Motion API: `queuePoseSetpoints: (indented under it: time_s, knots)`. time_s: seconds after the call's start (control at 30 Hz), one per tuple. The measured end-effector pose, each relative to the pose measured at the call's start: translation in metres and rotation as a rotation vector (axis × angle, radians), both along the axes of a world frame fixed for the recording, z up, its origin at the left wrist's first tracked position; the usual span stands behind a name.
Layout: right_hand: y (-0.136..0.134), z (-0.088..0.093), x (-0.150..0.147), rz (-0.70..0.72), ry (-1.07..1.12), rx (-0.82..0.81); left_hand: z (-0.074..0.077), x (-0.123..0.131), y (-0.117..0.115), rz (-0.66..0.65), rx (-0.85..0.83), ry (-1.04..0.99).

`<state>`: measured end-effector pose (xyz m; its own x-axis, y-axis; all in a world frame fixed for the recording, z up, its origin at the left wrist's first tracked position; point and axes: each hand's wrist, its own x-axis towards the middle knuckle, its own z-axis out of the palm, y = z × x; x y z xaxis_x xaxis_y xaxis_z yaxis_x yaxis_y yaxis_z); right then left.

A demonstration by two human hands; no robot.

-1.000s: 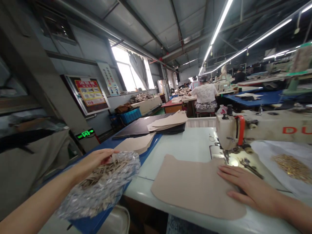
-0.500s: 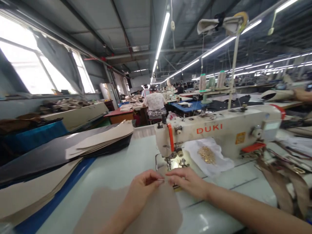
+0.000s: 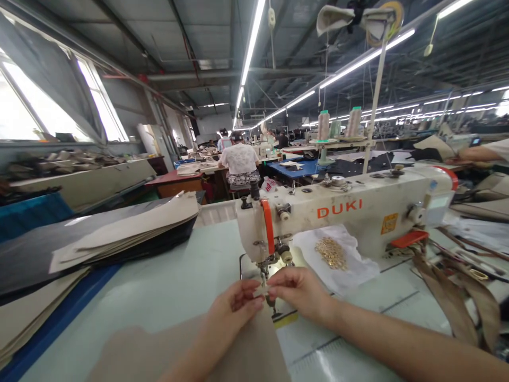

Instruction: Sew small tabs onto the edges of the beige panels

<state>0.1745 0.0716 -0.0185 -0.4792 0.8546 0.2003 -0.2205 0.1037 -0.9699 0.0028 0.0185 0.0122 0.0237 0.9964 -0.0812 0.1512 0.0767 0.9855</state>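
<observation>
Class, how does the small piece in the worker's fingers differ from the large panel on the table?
Size: the small piece is tiny, while the large panel spreads wide.
Pose: the small piece is pinched by the left hand and right hand; the large panel lies on the table.
Shade: the small piece looks paler than the large panel.
Both are beige-toned.

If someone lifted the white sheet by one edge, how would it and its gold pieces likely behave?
The white sheet looks thin and would probably fold limply, given its wrinkled, uneven edges. The gold pieces lie in a loose heap, so they might slide or spill. Their metallic shine hints at some weight, so the middle may sag.
</observation>
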Motion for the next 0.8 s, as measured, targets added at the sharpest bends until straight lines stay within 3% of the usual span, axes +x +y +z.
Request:
queuePoseSetpoints:
  time_s: [0.17, 0.4, 0.6, 0.7, 0.8]
  knots:
    - [-0.002, 0.001, 0.001, -0.069, -0.062, 0.107, 0.000, -0.002, 0.009, -0.038, -0.075, -0.040]
    - [-0.007, 0.009, 0.003, -0.161, -0.302, 0.381, -0.011, -0.007, 0.016, -0.075, -0.071, -0.040]
    - [-0.016, 0.040, 0.035, -0.002, -0.508, 0.740, -0.010, -0.010, 0.015, -0.108, -0.074, 0.015]
    - [-0.004, 0.063, 0.065, -0.181, -0.735, 0.772, -0.009, -0.008, 0.015, -0.087, -0.090, 0.032]
    - [0.023, 0.075, 0.085, -0.380, -1.253, 0.801, -0.011, -0.008, 0.016, -0.106, -0.077, 0.036]
